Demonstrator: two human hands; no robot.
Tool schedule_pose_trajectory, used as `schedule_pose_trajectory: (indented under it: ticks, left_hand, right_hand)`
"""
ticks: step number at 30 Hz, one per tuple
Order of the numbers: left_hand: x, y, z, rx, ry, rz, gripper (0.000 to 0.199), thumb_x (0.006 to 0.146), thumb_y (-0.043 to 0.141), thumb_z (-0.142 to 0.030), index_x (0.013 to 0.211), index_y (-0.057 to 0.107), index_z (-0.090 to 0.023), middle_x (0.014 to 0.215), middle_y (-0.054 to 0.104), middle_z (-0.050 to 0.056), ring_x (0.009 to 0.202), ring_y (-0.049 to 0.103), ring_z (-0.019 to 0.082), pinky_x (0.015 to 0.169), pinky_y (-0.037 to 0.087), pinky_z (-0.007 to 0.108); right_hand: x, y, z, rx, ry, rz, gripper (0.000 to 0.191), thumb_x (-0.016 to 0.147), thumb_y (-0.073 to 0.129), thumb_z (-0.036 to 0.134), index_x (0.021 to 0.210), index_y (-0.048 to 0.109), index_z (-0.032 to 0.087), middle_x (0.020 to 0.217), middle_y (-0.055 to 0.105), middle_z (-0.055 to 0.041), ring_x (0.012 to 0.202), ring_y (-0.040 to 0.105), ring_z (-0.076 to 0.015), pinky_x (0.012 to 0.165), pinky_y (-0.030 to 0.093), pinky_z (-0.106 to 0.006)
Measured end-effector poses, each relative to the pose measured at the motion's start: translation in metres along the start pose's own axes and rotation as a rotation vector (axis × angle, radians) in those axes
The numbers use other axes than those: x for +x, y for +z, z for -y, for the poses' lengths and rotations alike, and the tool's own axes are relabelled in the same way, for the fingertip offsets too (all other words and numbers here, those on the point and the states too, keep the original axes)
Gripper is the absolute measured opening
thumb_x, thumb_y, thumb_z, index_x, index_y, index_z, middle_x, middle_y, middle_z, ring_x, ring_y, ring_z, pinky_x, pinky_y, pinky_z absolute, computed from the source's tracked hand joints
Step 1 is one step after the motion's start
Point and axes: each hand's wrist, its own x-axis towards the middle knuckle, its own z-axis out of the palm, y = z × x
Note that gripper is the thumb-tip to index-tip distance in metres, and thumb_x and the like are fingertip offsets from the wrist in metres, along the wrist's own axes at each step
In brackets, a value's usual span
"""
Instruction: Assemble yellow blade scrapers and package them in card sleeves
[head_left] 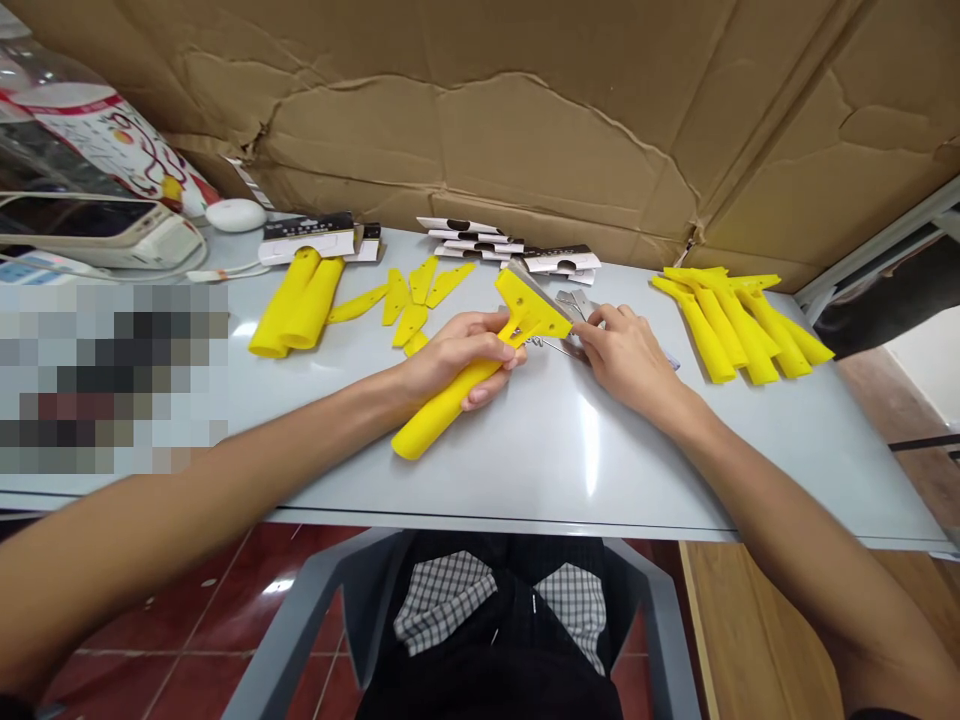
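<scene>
My left hand (469,360) is wrapped round the neck of a yellow scraper (442,410), its handle slanting toward me. A metal blade (529,285) lies along the upper edge of its head, where two holes show. Close to the right corner of that head, my right hand (630,355) has its thumb and fingers drawn together over the table; what they hold, if anything, is hidden. Several metal blades (576,300) lie just behind these fingertips. Small screws (537,341) and a thin metal tool (559,348) show partly between my hands.
Yellow handles (720,325) are piled at the right, with two carded ones (319,300) at the left. Loose yellow plates (409,300) and header cards (480,240) lie behind my hands. A cardboard sheet (450,130) walls off the back. A phone (90,220) lies far left.
</scene>
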Motion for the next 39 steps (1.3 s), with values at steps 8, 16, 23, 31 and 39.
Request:
schedule_pose_trajectory:
  ticks: [8, 16, 23, 31, 39]
  left_hand:
    - [-0.004, 0.006, -0.002, 0.002, -0.013, -0.004, 0.014, 0.080, 0.068, -0.022, 0.074, 0.057, -0.016, 0.049, 0.054, -0.004, 0.028, 0.039, 0.007, 0.029, 0.030, 0.018]
    - [-0.005, 0.007, -0.001, -0.029, -0.036, 0.013, 0.014, 0.081, 0.066, -0.023, 0.075, 0.056, -0.017, 0.047, 0.051, -0.005, 0.028, 0.038, 0.007, 0.030, 0.030, 0.019]
    - [-0.006, 0.009, 0.002, -0.088, -0.018, 0.038, 0.012, 0.079, 0.068, -0.021, 0.076, 0.058, -0.015, 0.054, 0.057, -0.003, 0.030, 0.040, 0.006, 0.029, 0.031, 0.018]
    - [-0.004, 0.007, 0.003, -0.065, -0.022, 0.090, 0.013, 0.079, 0.069, -0.022, 0.075, 0.059, -0.016, 0.050, 0.055, -0.004, 0.029, 0.041, 0.007, 0.029, 0.033, 0.019]
    - [-0.004, 0.004, 0.006, -0.019, -0.037, 0.094, 0.015, 0.081, 0.069, -0.025, 0.074, 0.059, -0.016, 0.042, 0.052, -0.003, 0.026, 0.040, 0.009, 0.029, 0.032, 0.020]
  right_hand:
    - [0.003, -0.002, -0.007, 0.048, 0.037, -0.015, 0.022, 0.097, 0.055, 0.012, 0.099, 0.077, 0.019, 0.099, 0.071, -0.0118, 0.093, 0.058, -0.0282, 0.075, 0.037, -0.039]
    - [0.004, -0.020, 0.007, 0.471, -0.044, -0.462, 0.007, 0.089, 0.068, 0.015, 0.086, 0.069, 0.021, 0.082, 0.069, -0.0021, 0.074, 0.060, -0.0175, 0.068, 0.045, -0.033]
    - [-0.003, -0.027, 0.027, 0.651, -0.119, -0.419, 0.005, 0.091, 0.071, 0.023, 0.087, 0.072, 0.024, 0.090, 0.073, -0.0027, 0.084, 0.067, -0.0193, 0.075, 0.052, -0.036]
    - [-0.004, -0.025, 0.028, 0.641, -0.100, -0.408, 0.005, 0.092, 0.072, 0.023, 0.090, 0.076, 0.024, 0.093, 0.071, -0.0039, 0.088, 0.068, -0.0203, 0.080, 0.055, -0.038]
    - [-0.006, -0.026, 0.032, 0.554, -0.100, -0.395, 0.008, 0.094, 0.068, 0.023, 0.091, 0.075, 0.026, 0.097, 0.069, -0.0051, 0.094, 0.067, -0.0225, 0.085, 0.055, -0.041]
